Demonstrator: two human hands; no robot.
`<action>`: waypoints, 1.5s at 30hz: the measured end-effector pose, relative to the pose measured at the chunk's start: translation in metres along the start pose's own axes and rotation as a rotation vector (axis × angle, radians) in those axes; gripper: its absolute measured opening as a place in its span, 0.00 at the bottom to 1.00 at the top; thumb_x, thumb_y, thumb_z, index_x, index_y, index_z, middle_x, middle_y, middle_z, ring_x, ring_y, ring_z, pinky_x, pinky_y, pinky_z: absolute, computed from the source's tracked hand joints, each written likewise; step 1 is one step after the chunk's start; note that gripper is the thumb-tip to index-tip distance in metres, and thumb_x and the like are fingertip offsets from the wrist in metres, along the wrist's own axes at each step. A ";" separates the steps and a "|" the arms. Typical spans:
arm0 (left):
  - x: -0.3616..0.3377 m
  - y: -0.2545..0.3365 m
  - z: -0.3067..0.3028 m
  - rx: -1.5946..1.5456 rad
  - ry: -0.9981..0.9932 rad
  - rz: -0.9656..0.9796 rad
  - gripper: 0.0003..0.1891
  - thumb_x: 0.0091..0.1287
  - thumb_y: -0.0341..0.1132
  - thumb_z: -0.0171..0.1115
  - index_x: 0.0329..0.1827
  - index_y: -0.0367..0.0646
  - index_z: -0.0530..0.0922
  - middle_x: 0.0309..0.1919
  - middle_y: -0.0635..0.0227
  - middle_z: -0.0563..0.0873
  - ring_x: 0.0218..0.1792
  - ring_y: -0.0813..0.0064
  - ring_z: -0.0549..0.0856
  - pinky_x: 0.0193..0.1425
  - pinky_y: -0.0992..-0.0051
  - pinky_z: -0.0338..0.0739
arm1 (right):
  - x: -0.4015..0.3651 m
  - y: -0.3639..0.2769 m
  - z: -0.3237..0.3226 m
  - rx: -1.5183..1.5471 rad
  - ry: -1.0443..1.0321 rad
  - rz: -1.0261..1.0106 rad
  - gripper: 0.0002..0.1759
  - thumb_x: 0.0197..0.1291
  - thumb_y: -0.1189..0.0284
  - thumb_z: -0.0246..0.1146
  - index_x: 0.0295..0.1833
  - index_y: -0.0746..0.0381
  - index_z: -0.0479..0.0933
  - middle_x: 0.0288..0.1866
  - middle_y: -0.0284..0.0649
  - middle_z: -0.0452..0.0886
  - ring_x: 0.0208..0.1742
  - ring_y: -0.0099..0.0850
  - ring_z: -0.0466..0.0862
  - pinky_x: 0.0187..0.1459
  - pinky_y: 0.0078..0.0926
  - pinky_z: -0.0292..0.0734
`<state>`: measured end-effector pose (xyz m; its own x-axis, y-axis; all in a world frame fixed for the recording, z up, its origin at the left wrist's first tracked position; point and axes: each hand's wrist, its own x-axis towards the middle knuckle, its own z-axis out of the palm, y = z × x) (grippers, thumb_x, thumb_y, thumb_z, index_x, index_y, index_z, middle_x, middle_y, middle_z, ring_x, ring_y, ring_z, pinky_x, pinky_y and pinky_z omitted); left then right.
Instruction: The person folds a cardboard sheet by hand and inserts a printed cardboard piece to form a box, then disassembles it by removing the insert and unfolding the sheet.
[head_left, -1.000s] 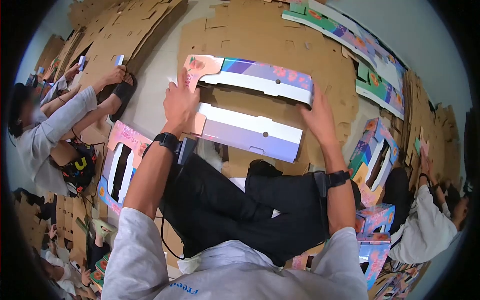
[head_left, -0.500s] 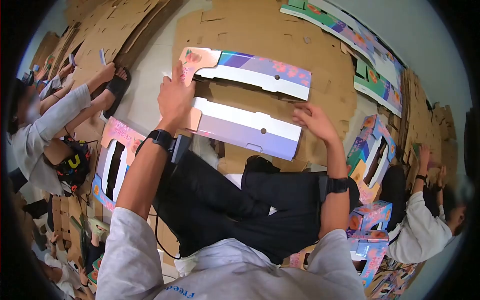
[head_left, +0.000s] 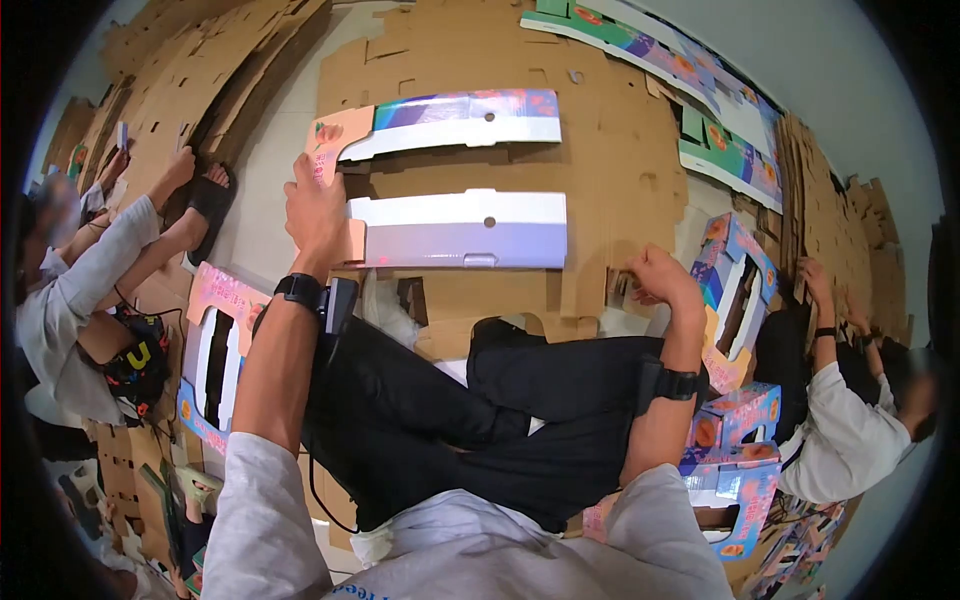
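In front of me lies a printed carton (head_left: 455,230), a U-shaped piece with two long white and purple arms and a peach-coloured end at the left. My left hand (head_left: 317,210) is closed round that end, with the fingers on its outer edge. Brown cardboard shows between the two arms. To the right of the carton, apart from it, my right hand (head_left: 660,277) hangs over the cardboard sheet (head_left: 610,180) with curled fingers; whether they hold anything is too small to tell.
Folded printed boxes stand at the right (head_left: 735,300) and lower right (head_left: 740,500), another at the left (head_left: 215,350). Flat printed sheets (head_left: 730,155) lie at the upper right. Two people (head_left: 90,270) (head_left: 845,430) sit at either side.
The carton has shifted left and turned nearly level, with my left hand still on its end. My right hand has moved away from its right end, rightward and down.
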<state>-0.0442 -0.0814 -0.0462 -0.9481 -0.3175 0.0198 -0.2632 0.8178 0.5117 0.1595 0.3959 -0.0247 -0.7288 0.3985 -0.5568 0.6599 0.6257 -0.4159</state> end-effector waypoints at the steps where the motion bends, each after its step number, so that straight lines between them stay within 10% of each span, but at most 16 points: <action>1: 0.002 0.000 0.001 -0.008 0.011 -0.022 0.38 0.74 0.51 0.66 0.86 0.56 0.66 0.69 0.43 0.80 0.66 0.38 0.86 0.70 0.43 0.80 | 0.001 -0.001 -0.002 0.090 -0.083 0.038 0.15 0.78 0.62 0.63 0.49 0.64 0.83 0.39 0.51 0.92 0.36 0.40 0.93 0.41 0.37 0.88; 11: 0.010 -0.007 0.002 -0.026 0.021 -0.001 0.37 0.71 0.48 0.68 0.83 0.53 0.69 0.70 0.50 0.81 0.67 0.42 0.86 0.71 0.45 0.81 | -0.033 -0.058 -0.023 1.138 -0.251 -0.320 0.21 0.88 0.65 0.55 0.76 0.64 0.70 0.62 0.54 0.91 0.51 0.32 0.91 0.51 0.27 0.86; 23: 0.012 -0.003 0.002 -0.050 0.026 0.149 0.39 0.66 0.40 0.68 0.84 0.54 0.70 0.68 0.52 0.81 0.66 0.44 0.86 0.72 0.49 0.81 | 0.017 -0.062 0.055 0.139 0.412 -0.374 0.25 0.81 0.60 0.66 0.72 0.65 0.78 0.44 0.50 0.90 0.51 0.47 0.91 0.55 0.41 0.84; 32: 0.000 0.003 0.002 -0.032 0.054 0.266 0.42 0.61 0.38 0.69 0.84 0.56 0.73 0.60 0.50 0.84 0.59 0.41 0.89 0.67 0.48 0.84 | 0.084 -0.091 0.083 -0.084 0.881 -0.524 0.22 0.74 0.70 0.70 0.68 0.67 0.79 0.64 0.59 0.78 0.67 0.59 0.76 0.69 0.55 0.72; 37: -0.004 0.012 -0.002 -0.007 0.017 0.196 0.40 0.64 0.37 0.69 0.84 0.57 0.72 0.62 0.53 0.83 0.60 0.44 0.89 0.67 0.49 0.84 | 0.115 -0.085 0.089 -0.048 0.915 -0.540 0.41 0.67 0.77 0.71 0.84 0.66 0.65 0.84 0.58 0.67 0.84 0.60 0.67 0.84 0.52 0.63; 45: -0.002 0.014 -0.001 -0.001 0.041 0.211 0.40 0.62 0.37 0.70 0.83 0.56 0.73 0.59 0.54 0.83 0.57 0.46 0.88 0.64 0.49 0.85 | 0.121 -0.081 0.083 -0.121 0.893 -0.544 0.47 0.68 0.73 0.74 0.87 0.66 0.60 0.85 0.60 0.67 0.86 0.60 0.63 0.85 0.60 0.57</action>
<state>-0.0455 -0.0699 -0.0382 -0.9741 -0.1585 0.1613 -0.0596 0.8679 0.4932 0.0331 0.3382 -0.1178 -0.8240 0.3622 0.4358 0.2166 0.9120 -0.3485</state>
